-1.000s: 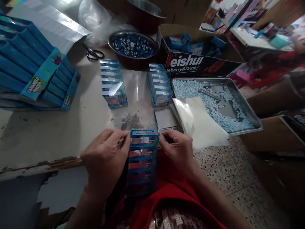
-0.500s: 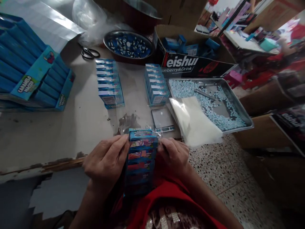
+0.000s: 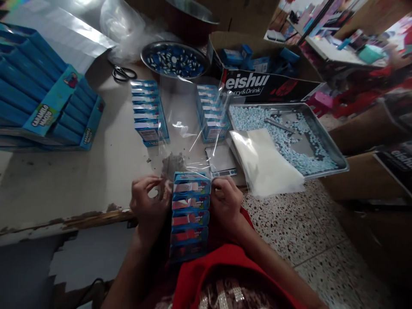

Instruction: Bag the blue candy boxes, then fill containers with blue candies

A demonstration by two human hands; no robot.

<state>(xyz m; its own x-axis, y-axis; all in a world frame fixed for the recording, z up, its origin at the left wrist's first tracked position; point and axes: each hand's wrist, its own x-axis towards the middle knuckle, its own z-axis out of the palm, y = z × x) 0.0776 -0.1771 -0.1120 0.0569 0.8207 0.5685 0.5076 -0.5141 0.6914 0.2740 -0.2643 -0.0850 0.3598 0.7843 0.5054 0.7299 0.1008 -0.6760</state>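
A blue display tray of candy boxes (image 3: 191,204) rests at my lap by the table edge, its row of small packs facing up. Clear plastic film (image 3: 183,128) rises from its top end over the table, creased and shiny. At the tray's left side, my left hand (image 3: 148,195) is closed, thumb and finger pinching the film. My right hand (image 3: 227,199) is closed too, fingertips curled on the film at the tray's upper right corner. A small digital scale (image 3: 222,159) lies just beyond, partly under the film.
Two more filled blue trays, a left tray (image 3: 149,113) and a right tray (image 3: 210,113), stand ahead. Farther off are scissors (image 3: 124,74), a bowl of wrapped candies (image 3: 175,60) and a carton (image 3: 257,81). Plastic bags (image 3: 265,163) overlap a metal tray (image 3: 341,167) at right; stacked blue trays (image 3: 48,103) stand left.
The clear film has spread upward over the table beyond the tray. My left hand has shifted slightly and turned its fingers upward; my right hand has come closer to the tray.
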